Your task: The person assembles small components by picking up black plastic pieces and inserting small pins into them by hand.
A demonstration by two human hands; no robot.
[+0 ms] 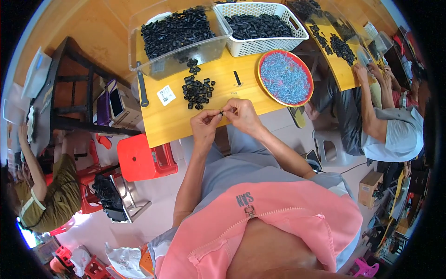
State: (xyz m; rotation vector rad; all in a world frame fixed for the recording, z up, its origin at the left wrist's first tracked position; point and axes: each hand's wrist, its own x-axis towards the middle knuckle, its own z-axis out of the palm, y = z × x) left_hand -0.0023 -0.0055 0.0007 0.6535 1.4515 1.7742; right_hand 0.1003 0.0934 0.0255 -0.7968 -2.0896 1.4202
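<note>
My left hand [205, 126] and my right hand [242, 116] meet over the near edge of the yellow table [179, 124]. Thumb and forefinger of each are pinched together on a small dark piece [222, 113], mostly covered by the fingertips, so its kind does not show. Just beyond my left hand lies a loose heap of small black plastic parts [199, 91]. Past my right hand are a short black strip [237, 77] and a few tiny metal bits [234, 92]. A red-rimmed round tray [310, 88] full of small bluish-silver pieces stands to the right.
Along the back stand a clear bin [174, 63] and a white basket [269, 46], both filled with black parts. A dark-handled tool [142, 88] and a white label [166, 95] lie at the left. A red stool [139, 160] is beside the table. Other people sit on both sides.
</note>
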